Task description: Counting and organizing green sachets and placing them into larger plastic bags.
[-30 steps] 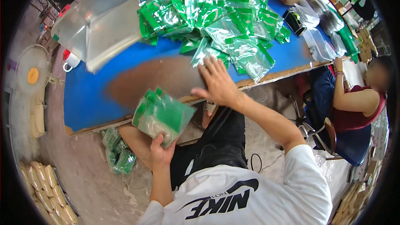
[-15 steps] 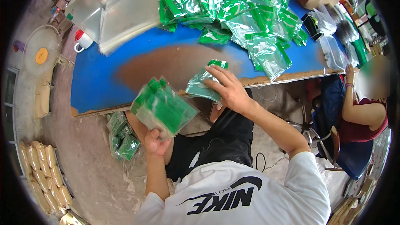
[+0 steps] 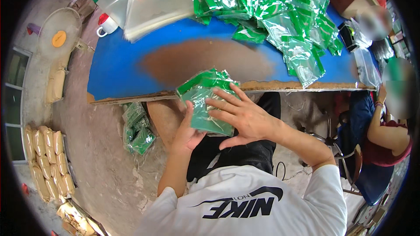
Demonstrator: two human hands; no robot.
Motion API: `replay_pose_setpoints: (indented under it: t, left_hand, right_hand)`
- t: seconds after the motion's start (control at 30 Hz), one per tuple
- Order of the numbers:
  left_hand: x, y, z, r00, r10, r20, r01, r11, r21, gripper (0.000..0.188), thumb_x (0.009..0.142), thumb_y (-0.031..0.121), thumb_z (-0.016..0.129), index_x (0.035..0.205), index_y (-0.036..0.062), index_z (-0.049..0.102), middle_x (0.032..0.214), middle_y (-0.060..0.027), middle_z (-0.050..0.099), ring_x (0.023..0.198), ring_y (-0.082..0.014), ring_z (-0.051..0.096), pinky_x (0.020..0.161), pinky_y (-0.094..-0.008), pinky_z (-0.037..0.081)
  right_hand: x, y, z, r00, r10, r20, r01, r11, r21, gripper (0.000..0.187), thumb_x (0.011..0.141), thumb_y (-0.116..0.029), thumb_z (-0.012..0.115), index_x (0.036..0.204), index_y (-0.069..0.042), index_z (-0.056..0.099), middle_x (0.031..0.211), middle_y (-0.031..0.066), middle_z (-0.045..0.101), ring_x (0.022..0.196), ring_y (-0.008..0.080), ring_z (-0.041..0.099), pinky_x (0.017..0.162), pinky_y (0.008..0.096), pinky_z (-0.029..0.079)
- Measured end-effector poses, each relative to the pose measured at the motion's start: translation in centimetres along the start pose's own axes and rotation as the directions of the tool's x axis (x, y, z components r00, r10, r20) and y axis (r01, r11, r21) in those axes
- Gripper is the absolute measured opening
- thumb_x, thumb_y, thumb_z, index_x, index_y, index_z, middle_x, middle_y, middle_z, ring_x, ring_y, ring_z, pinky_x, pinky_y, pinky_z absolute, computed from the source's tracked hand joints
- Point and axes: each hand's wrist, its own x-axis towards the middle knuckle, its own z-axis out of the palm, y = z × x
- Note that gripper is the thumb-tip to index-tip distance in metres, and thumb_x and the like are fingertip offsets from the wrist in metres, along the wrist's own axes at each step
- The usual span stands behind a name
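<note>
Just off the table's front edge, over my lap, is a stack of green-and-clear plastic packets [image 3: 202, 107]. My left hand [image 3: 187, 132] grips it from the lower left, its thumb up along the side and its other fingers hidden underneath. Across the top packet lies my right hand [image 3: 245, 118], flat, with fingers spread and thumb apart. A large heap of similar glossy packets [image 3: 280, 11] covers the back right of the blue table [image 3: 127, 72], some reaching the front edge.
Large clear plastic sheets [image 3: 159, 6] lie at the back left beside a white mug [image 3: 107, 26]. Bagged green bundles [image 3: 139, 126] sit on the floor below. A fan [image 3: 59, 28] stands left, near stacked brown packs [image 3: 48, 159]. Another person [image 3: 387, 142] sits at the right.
The packets from both hands are now together in one stack. My left hand has come right and my right hand has turned flat onto the stack. The view has shifted slightly left.
</note>
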Motion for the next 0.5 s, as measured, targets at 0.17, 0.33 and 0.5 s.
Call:
replay_pose_setpoints:
  t: [0.17,0.33,0.5]
  left_hand:
    - [-0.1,0.2,0.0,0.974,0.036,0.222,-0.006,0.991,-0.136,0.065,0.092,0.047,0.068,0.14,0.0082,0.048,0.133,-0.0049,0.058,0.118,-0.0194,0.06,0.1,-0.0385,0.051]
    - [0.1,0.1,1.2,0.985,0.106,0.136,-0.117,0.99,0.074,0.065,0.085,0.018,0.08,0.14,0.005,0.048,0.133,-0.0061,0.058,0.118,-0.0196,0.058,0.102,-0.0377,0.049]
    - [0.5,-0.7,2.0,0.955,0.275,0.114,-0.292,0.94,0.175,0.066,0.082,0.015,0.082,0.139,0.0043,0.048,0.132,-0.0056,0.058,0.118,-0.0188,0.058,0.1,-0.0356,0.048]
  right_hand:
    - [0.0,0.1,-0.8,1.0,0.016,0.007,-0.017,0.999,0.052,0.067,0.086,-0.058,0.065,0.125,-0.004,0.057,0.144,0.0169,0.048,0.139,0.0411,0.038,0.118,0.0602,0.019]
    - [1.3,0.8,0.7,0.869,0.238,-0.433,-0.204,0.971,0.125,0.052,0.08,-0.022,0.078,0.125,-0.004,0.057,0.132,0.0204,0.055,0.135,0.0405,0.042,0.115,0.0533,0.03]
    - [0.0,1.7,0.7,0.651,0.753,-0.094,-0.491,0.512,0.705,0.055,0.08,-0.019,0.084,0.125,-0.001,0.06,0.098,0.0067,0.069,0.085,0.0129,0.063,0.077,0.0315,0.053]
